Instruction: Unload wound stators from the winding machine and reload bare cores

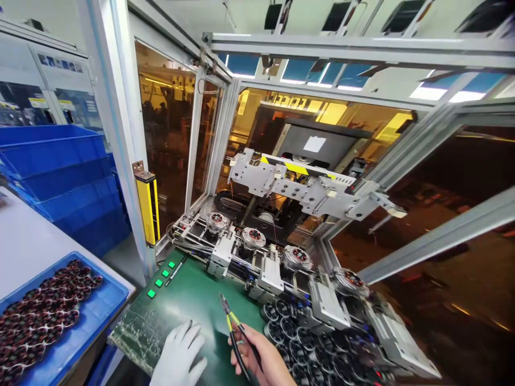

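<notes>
Right hand [263, 351], bare: gripping pliers [229, 324] by the handles. Pliers: above green table [193, 300], nose forward and left of the hand, long axis slanting toward the table's far edge; left hand [179, 355] farther off. Left hand, gloved: fingers loosely spread, nothing visibly held, by the near edge. Metal rings [304, 339]: massed toward the right edge. Machine [271, 276]: along the far edge; no legible brands or writing.

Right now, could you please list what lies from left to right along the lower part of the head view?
Blue tray with dark parts, gloved left hand, bare right hand holding pliers, black ring-shaped pieces.
</notes>
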A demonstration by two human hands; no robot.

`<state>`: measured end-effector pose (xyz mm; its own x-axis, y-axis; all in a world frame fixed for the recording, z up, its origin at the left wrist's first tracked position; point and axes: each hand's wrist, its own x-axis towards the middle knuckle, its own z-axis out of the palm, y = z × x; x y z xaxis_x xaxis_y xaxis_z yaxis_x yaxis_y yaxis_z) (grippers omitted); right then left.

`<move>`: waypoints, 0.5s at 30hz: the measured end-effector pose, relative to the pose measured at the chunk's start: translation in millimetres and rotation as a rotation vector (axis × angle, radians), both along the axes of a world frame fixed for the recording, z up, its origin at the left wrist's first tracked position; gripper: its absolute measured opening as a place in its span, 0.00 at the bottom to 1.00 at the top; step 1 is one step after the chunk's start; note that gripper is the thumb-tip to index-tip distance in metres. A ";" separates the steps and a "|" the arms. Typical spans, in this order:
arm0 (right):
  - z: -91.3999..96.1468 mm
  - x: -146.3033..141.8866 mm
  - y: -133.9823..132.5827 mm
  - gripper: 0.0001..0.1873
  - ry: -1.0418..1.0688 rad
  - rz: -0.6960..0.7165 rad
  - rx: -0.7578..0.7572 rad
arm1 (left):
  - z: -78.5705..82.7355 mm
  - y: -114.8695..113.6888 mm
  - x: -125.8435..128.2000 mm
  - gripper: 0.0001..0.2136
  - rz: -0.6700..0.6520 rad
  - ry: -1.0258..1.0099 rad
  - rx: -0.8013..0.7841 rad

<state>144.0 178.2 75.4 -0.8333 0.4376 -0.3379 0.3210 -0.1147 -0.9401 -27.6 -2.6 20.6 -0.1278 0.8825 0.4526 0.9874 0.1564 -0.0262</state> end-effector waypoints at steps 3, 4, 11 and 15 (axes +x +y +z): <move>49.1 -9.1 21.5 0.30 0.184 -0.036 -0.423 | 0.8 -1.4 -3.1 0.17 -0.004 0.066 0.009; 66.8 -12.9 32.5 0.29 0.241 -0.036 -0.523 | 0.3 -2.5 -4.9 0.18 0.014 0.096 0.023; 160.5 -62.6 126.1 0.33 0.215 0.030 -0.322 | -6.8 -8.9 -20.6 0.19 0.150 0.181 0.066; 172.6 -104.7 155.2 0.24 0.108 0.026 -0.218 | -5.7 -2.0 -26.6 0.14 0.127 0.148 0.093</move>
<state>39.4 333.3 248.0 -0.8798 0.3417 -0.3303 0.2254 -0.3119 -0.9230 -54.2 -4.7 14.9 -0.1615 0.8172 0.5533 0.9461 0.2877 -0.1488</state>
